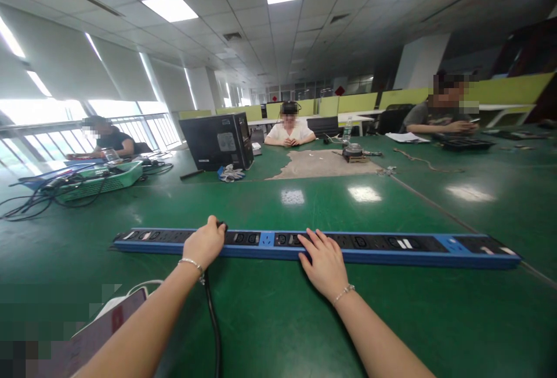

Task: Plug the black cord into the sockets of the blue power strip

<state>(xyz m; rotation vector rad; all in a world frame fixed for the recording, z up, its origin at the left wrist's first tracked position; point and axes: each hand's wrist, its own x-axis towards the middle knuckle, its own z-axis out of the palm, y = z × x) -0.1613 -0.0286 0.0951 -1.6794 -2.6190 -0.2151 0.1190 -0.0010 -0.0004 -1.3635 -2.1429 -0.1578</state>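
Observation:
A long blue and black power strip (267, 240) with several sockets lies across the green table in front of me. My left hand (203, 244) is closed round a black plug (222, 226), just over the left half of the strip. Most of the plug is hidden by my fingers, and I cannot tell whether it touches a socket. From under that hand a black cable (212, 314) runs down toward the near edge of the view. Right of the strip's middle, my right hand (324, 262) rests on the strip with its fingers spread, holding nothing.
A phone-like screen (108, 326) lies at the lower left. Farther back are a green basket (108, 178) with cables, a black computer case (217, 141), gloves (231, 173) and a bare patch (313, 164) on the table (243, 204). Several people sit beyond.

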